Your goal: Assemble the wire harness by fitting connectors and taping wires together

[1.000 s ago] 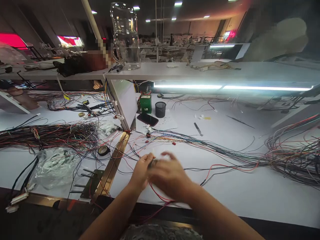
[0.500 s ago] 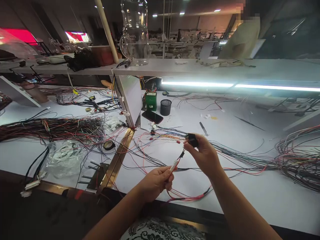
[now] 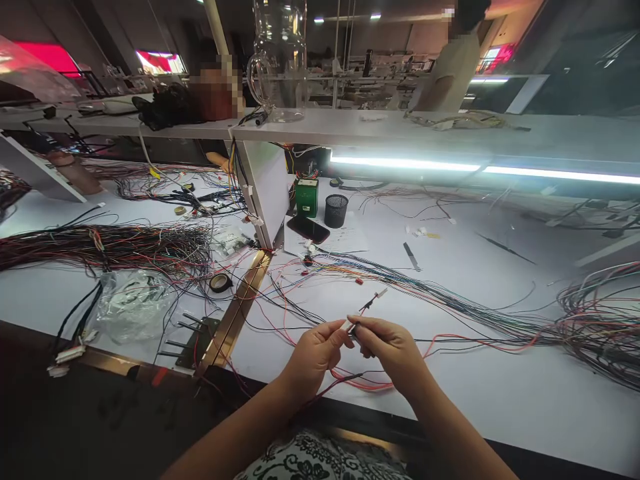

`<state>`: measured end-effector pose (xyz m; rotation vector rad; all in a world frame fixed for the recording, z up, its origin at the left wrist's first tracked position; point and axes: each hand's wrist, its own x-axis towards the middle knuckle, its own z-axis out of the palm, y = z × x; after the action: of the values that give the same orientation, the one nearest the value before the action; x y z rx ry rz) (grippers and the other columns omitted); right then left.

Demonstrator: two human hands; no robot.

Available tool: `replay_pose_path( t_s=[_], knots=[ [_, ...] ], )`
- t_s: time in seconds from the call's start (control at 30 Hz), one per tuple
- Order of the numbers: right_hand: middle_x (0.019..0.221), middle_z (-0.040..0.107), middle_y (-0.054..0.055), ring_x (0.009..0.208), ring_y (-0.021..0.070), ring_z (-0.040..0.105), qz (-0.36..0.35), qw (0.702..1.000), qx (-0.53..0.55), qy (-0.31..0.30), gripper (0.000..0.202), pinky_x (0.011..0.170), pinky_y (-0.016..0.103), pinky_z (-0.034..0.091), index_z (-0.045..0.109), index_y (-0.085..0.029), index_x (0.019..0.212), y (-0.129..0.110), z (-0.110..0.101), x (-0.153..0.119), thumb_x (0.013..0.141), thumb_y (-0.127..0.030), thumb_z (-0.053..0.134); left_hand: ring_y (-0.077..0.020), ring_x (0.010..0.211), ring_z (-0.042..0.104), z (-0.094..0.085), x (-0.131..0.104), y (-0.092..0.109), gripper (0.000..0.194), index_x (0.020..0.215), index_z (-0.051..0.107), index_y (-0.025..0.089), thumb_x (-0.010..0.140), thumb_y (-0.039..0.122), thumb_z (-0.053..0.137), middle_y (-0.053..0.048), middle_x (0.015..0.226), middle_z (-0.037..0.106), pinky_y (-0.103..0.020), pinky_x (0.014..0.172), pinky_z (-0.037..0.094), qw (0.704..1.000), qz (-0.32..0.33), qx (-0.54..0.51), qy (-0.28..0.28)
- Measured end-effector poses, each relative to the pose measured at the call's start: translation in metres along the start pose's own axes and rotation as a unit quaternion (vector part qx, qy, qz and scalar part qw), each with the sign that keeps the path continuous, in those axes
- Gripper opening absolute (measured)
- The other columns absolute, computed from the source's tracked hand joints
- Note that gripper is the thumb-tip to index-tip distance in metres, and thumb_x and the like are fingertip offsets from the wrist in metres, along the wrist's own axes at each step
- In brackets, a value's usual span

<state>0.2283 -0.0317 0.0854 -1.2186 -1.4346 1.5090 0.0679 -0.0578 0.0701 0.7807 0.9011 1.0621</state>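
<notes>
My left hand (image 3: 320, 350) pinches a small white connector (image 3: 347, 325) with wires on it, near the table's front edge. Touching it from the right, my right hand (image 3: 387, 340) is closed on something dark, mostly hidden by the fingers. A thin dark and pale piece (image 3: 375, 300) sticks up beyond the fingertips. Red wires (image 3: 370, 385) loop below both hands. Behind them a long bundle of coloured wires (image 3: 425, 291) runs across the white table.
A roll of black tape (image 3: 220, 283), a plastic bag (image 3: 133, 307) and a metal block with pins (image 3: 197, 343) lie left. Further back are a phone (image 3: 307, 229), green box (image 3: 307, 198) and mesh cup (image 3: 336, 211). Two people are beyond the shelf (image 3: 375, 127).
My right hand has come down and left to meet my left hand. The black roll that it held up is now mostly hidden or out of sight. The view has shifted slightly.
</notes>
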Motion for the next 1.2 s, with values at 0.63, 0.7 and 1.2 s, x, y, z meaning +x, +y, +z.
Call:
replay_pose_path(
  t_s=[0.63, 0.7, 1.2],
  knots=[
    [0.060, 0.052, -0.007, 0.056, 0.0151, 0.054, -0.041, 0.983, -0.099, 0.147, 0.059, 0.060, 0.029, 0.046, 0.033, -0.020, 0.137, 0.009, 0.022, -0.003, 0.087, -0.044, 0.053, -0.0056, 0.053, 0.041, 0.003, -0.001, -0.006, 0.034, 0.107, 0.059, 0.018, 0.081, 0.038, 0.067, -0.002, 0.082, 0.065, -0.019, 0.052, 0.032, 1.000, 0.012, -0.011, 0.022],
    [0.077, 0.063, -0.001, 0.069, 0.0170, 0.061, -0.098, 0.983, -0.093, 0.123, 0.039, 0.070, 0.033, 0.049, 0.037, -0.023, 0.123, 0.017, 0.020, -0.011, 0.090, -0.041, 0.049, -0.0023, 0.044, 0.030, -0.001, 0.003, -0.004, 0.032, 0.098, 0.056, 0.017, 0.079, 0.039, 0.069, 0.001, 0.072, 0.062, -0.018, 0.044, 0.021, 0.995, -0.007, -0.077, 0.059],
    [0.087, 0.071, 0.000, 0.089, 0.0186, 0.065, -0.081, 0.980, 0.020, -0.183, 0.019, 0.108, 0.052, 0.029, 0.039, -0.028, 0.094, -0.002, -0.050, 0.018, 0.088, -0.038, 0.054, -0.0042, 0.040, 0.028, -0.008, -0.003, 0.013, 0.030, 0.074, 0.057, 0.016, 0.073, 0.043, 0.072, -0.001, 0.061, 0.063, -0.024, 0.044, 0.015, 0.964, -0.173, 0.057, -0.192]
  ],
)
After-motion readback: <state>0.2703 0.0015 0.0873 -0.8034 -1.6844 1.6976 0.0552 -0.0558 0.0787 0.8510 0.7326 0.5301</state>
